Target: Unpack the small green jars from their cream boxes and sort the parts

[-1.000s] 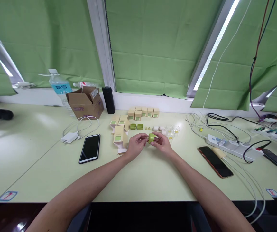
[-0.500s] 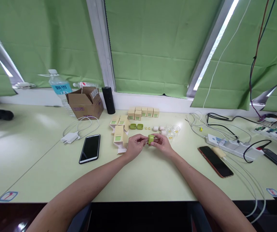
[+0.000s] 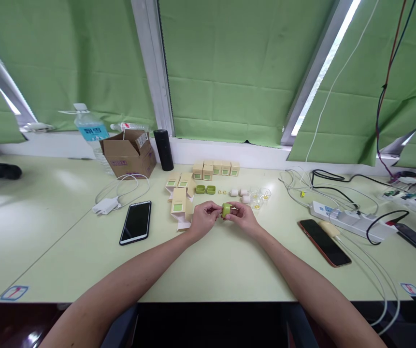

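A small rounded green case (image 3: 226, 210) is pinched between the fingers of my right hand (image 3: 243, 216), just above the table. My left hand (image 3: 205, 218) is closed at the case's left side, its fingertips pressed together; whatever they grip is too small to make out. Just beyond my hands lie two open green trays (image 3: 205, 190), a pair of tiny yellow pieces (image 3: 222, 192), several white cylinders (image 3: 244, 195) and several clear cups (image 3: 257, 197). Opened cardboard cartons (image 3: 179, 205) with green windows lie right beside my left hand.
Small closed boxes (image 3: 217, 169) line the back. A phone (image 3: 136, 222) and white charger (image 3: 105, 206) lie left, near a brown carton (image 3: 130, 157) and black cylinder (image 3: 163, 150). Another phone (image 3: 322, 241), a power strip (image 3: 352, 221) and tangled cables occupy the right.
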The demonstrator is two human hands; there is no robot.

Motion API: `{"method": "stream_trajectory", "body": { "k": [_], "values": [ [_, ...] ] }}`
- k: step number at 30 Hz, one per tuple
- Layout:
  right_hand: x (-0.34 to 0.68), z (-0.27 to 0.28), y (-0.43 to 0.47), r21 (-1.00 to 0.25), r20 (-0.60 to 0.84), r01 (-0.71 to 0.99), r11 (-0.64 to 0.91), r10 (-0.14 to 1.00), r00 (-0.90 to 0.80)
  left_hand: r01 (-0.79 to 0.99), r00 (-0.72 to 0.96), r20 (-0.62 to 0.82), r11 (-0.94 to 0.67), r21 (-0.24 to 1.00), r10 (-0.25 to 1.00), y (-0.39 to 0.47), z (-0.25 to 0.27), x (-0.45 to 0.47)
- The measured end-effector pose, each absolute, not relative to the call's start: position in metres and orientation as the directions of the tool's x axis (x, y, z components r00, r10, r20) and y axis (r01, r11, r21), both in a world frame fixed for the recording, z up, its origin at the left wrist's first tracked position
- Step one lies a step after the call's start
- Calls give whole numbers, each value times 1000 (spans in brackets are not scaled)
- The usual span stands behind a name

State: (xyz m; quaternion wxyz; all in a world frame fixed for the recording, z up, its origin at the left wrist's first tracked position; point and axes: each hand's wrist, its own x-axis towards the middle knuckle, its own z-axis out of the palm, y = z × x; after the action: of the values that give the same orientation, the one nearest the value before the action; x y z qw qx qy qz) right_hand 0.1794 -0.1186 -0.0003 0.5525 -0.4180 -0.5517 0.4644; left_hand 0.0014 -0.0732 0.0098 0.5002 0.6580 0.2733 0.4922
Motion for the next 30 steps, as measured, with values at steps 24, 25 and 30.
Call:
{"method": "stream_trajectory", "body": {
  "k": [24,25,30],
  "values": [
    [179,4,-126,-626,564,661,414,826,17,-133,488,321,-294,947,812,-64,5,1],
    [179,4,-126,-602,571,686,409,821,12,-116,501,329,-315,942,800,-65,4,1],
    [178,4,-126,-500,615,740,450,786,-62,-67,535,335,-357,932,775,-67,4,4]
  ]
}}
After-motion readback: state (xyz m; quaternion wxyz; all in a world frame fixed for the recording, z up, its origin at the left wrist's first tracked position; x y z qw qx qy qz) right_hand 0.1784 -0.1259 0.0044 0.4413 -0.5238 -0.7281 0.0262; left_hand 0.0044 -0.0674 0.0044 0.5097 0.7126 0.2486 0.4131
